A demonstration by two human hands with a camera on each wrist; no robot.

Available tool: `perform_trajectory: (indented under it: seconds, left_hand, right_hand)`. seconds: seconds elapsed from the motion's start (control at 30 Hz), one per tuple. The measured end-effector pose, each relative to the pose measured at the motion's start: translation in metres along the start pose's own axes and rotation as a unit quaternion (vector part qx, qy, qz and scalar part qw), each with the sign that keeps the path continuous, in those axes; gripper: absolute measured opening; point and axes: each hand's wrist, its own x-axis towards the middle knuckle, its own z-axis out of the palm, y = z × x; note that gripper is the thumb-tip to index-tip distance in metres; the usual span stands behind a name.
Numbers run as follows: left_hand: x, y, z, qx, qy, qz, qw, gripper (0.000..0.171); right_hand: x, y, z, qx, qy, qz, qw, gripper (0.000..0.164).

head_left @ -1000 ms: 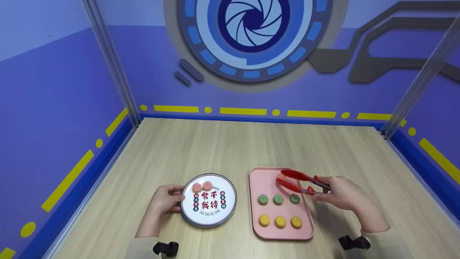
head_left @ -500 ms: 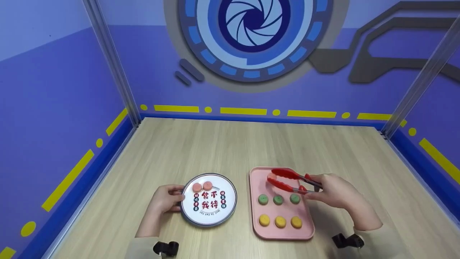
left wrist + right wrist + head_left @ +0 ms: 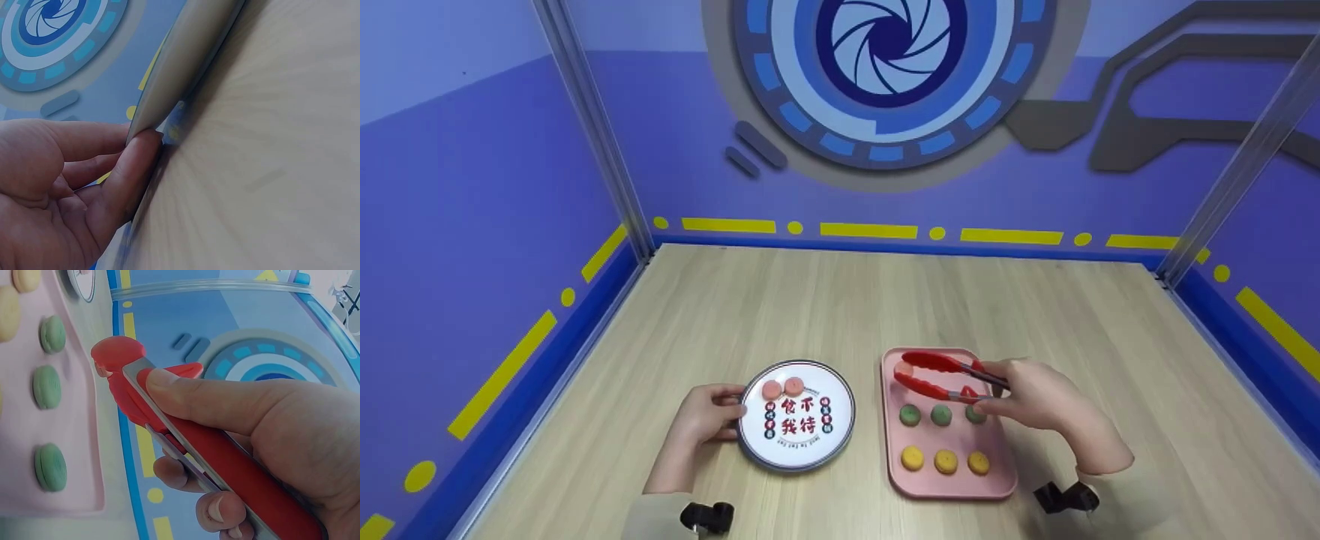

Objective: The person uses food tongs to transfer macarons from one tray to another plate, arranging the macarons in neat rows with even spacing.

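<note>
My left hand (image 3: 703, 416) pinches the left rim of a round white plate (image 3: 836, 427) with a dark edge and red lettering; the left wrist view shows thumb and fingers on the plate's edge (image 3: 180, 62). Two pink macarons (image 3: 794, 386) lie near its top. My right hand (image 3: 1035, 394) grips red-tipped tongs (image 3: 934, 388), thumb along one arm in the right wrist view. A third pink macaron (image 3: 904, 369) sits between the tong tips, over the upper left of a pink tray (image 3: 952, 487). Most of it is hidden by the tips in the right wrist view.
A row of green macarons (image 3: 941, 415) and a row of yellow macarons (image 3: 946, 461) lie on the tray, just below the tongs. A strip of wooden table (image 3: 868, 450) separates plate and tray. Purple-blue panels (image 3: 675, 135) enclose the back and sides.
The right hand, tongs and pink macaron have shifted left across the upper part of the tray, towards the plate. The left hand and the plate have stayed in place.
</note>
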Motion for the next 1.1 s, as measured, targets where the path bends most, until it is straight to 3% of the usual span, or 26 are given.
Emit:
perform_trajectory:
  seconds: [0.1, 0.33, 0.67, 1.1]
  left_hand:
    - [0.001, 0.000, 0.000, 0.000, 0.001, -0.003, 1.0000, 0.040]
    - [0.001, 0.000, -0.001, -0.004, -0.001, -0.011, 0.9999, 0.041]
    - [0.000, 0.001, -0.001, -0.007, -0.003, -0.007, 0.9999, 0.039]
    - [0.001, 0.000, -0.001, -0.011, -0.005, 0.002, 0.9999, 0.040]
  right_hand:
    - [0.003, -0.005, 0.002, -0.006, -0.004, 0.004, 1.000, 0.036]
    - [0.010, -0.015, 0.006, -0.011, -0.007, -0.003, 1.000, 0.056]
    - [0.020, -0.026, 0.011, 0.007, 0.002, -0.043, 0.999, 0.038]
    - [0.035, -0.050, 0.019, 0.047, -0.032, -0.023, 0.998, 0.050]
